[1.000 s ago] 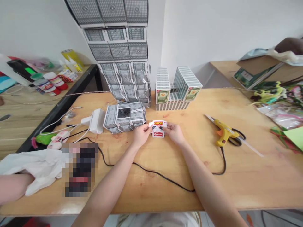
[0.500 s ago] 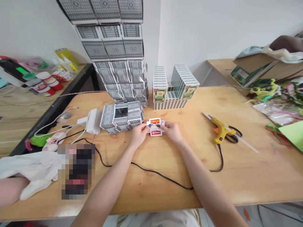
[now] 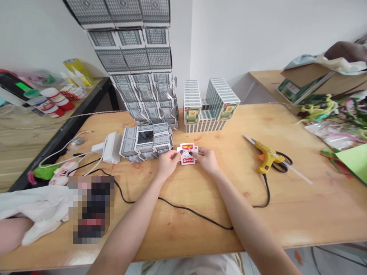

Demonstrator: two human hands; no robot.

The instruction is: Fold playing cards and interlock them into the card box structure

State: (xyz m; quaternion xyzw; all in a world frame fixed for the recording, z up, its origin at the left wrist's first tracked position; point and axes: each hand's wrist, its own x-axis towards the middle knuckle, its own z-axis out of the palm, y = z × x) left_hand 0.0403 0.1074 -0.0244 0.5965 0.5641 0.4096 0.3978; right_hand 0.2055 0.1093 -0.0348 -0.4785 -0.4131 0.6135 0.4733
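Note:
Between my hands is a small bundle of playing cards (image 3: 188,158), with a red and white "POKER" card upright across others lying sideways. My left hand (image 3: 169,163) pinches its left end, and my right hand (image 3: 207,159) pinches its right end. Just left of the cards sits a hollow block made of grey patterned cards (image 3: 130,142). Behind that block rises a tall tower of the same cards (image 3: 133,59). Farther back stands a U-shaped stack of green and white card boxes (image 3: 205,125).
A yellow glue gun (image 3: 268,156) and black-handled scissors (image 3: 282,167) lie at the right, a black cord (image 3: 195,211) running under my arms. At the left are a white power adapter (image 3: 111,148) and another person's sleeve (image 3: 43,208). Craft bits cover the right edge.
The whole view has shifted slightly, so things sit a little farther left. My hands keep the same hold on the cards.

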